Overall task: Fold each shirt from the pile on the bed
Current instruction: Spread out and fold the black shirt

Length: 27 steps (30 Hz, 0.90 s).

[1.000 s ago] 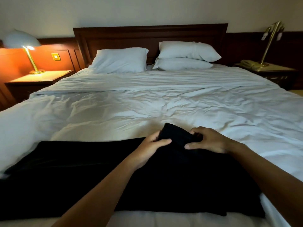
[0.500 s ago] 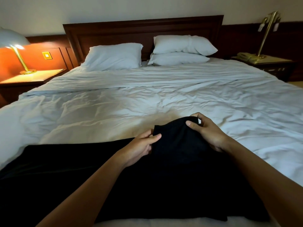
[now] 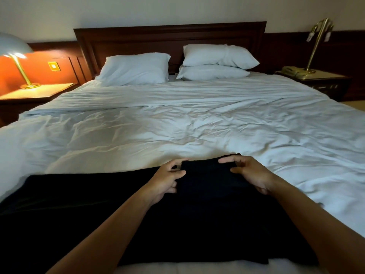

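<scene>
A black shirt [image 3: 205,186] lies folded at the near end of the white bed [image 3: 177,131], on top of a wide black cloth [image 3: 69,210] spread across the foot. My left hand [image 3: 167,178] grips the shirt's left side with curled fingers. On the other side my right hand [image 3: 250,175] grips the shirt's right edge, fingers bent over its far corner. The shirt's lower part merges with the dark cloth, so its near edge is hard to make out.
Three white pillows [image 3: 136,69] lean at the dark wooden headboard [image 3: 169,36]. A lit lamp [image 3: 17,56] stands on the left nightstand [image 3: 37,93]. A brass lamp [image 3: 318,42] and a telephone [image 3: 292,71] are on the right nightstand.
Both hands have shifted to opposite sides of the folded shirt, the right hand moving from on top to its right edge. The shirt's far edge now lies flatter.
</scene>
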Motion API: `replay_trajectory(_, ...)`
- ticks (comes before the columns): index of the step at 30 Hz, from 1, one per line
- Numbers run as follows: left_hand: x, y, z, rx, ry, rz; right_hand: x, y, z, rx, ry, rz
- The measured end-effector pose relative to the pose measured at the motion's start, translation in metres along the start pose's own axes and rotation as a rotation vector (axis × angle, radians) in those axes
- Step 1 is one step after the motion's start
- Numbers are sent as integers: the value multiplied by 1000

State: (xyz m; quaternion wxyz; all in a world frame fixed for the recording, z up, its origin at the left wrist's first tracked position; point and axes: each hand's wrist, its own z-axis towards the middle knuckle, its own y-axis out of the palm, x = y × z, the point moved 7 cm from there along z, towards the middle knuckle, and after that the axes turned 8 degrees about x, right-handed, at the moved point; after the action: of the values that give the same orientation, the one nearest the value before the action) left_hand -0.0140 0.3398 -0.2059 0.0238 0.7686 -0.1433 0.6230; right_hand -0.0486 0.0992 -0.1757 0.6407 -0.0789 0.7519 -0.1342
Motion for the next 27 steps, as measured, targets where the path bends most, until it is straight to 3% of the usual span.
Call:
replay_trajectory(4, -1, -11, 0, 161, -8, 127, -2, 1, -1, 18, -90, -313)
replay_trajectory(7, 0, -14, -2, 174, 11, 153, -4, 2, 2, -17, -127, -433)
replay_trajectory(10, 2, -18, 0, 210, 72, 172, -14, -6, 11, 223, -275, -645)
replay_trajectory(13, 13, -25, 13, 342, 301, 467, -7, -21, 24, 442, -216, -802)
replay_trajectory(18, 7, -33, 34, 385, 394, 934, 16, -18, 53, 284, -144, -1123)
replay_trajectory(27, -6, -58, 54, 444, 566, 961, 28, -37, 72, 411, -63, -1326)
